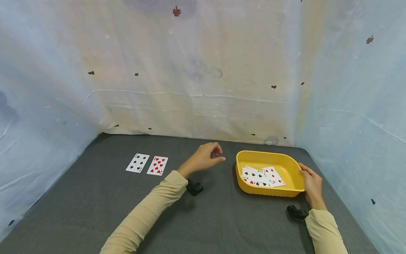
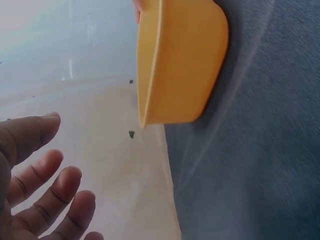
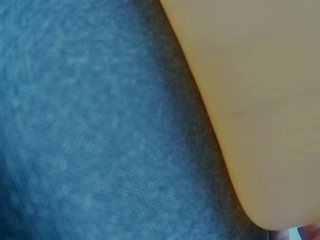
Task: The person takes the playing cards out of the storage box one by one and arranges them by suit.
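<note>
A pale, stained sheet [image 1: 196, 70] is hung as backdrop on three sides, and a dark grey cloth [image 1: 95, 204] is spread over the table. A yellow tray [image 1: 287, 163] is set at the right of the cloth, its long axis running left to right; several playing cards [image 1: 262, 176] are laid face up inside. The tray's right rim is gripped by the right hand [image 1: 311, 185]. The left hand [image 1: 206, 157] is held above the cloth just left of the tray, fingers loosely curled, nothing held. Two cards [image 1: 147, 164] are laid face up side by side, well to the left.
</note>
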